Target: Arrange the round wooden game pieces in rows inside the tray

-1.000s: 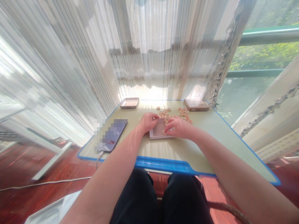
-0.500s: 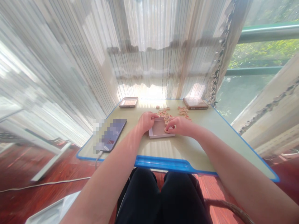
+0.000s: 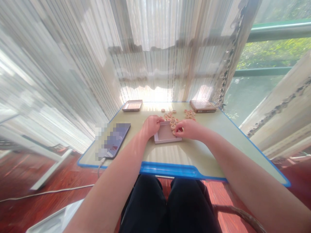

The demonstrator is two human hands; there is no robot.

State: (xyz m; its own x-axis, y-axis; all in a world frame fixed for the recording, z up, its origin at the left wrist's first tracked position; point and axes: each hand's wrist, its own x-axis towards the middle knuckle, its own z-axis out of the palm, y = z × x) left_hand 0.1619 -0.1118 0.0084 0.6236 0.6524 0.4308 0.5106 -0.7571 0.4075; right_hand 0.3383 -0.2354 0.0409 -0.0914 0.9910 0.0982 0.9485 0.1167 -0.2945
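A shallow white cardboard box [image 3: 163,133] lies open on the table before me. My left hand [image 3: 152,125] is closed on its far left edge, thumb and fingers at the rim. My right hand [image 3: 189,129] reaches over the right side, fingertips pinched on a round wooden Chinese chess piece [image 3: 174,133]. More round pieces [image 3: 172,125] stand in a row along the box's right wall, just beyond those fingertips. Behind the box, several loose chess pieces [image 3: 168,116] are heaped, partly hidden by my hands. Another cluster of pieces [image 3: 189,115] lies farther right.
A shallow box lid [image 3: 132,105] sits at the far left corner, and a flat brown box [image 3: 203,106] at the far right. On the left is a tablet [image 3: 119,142] with a white cable [image 3: 100,166]. The table has a blue edge [image 3: 170,170]; curtains hang behind it.
The fingers of my right hand, with the chess piece, have shifted slightly away from me and to the right, toward the row. My left hand stays on the box edge.
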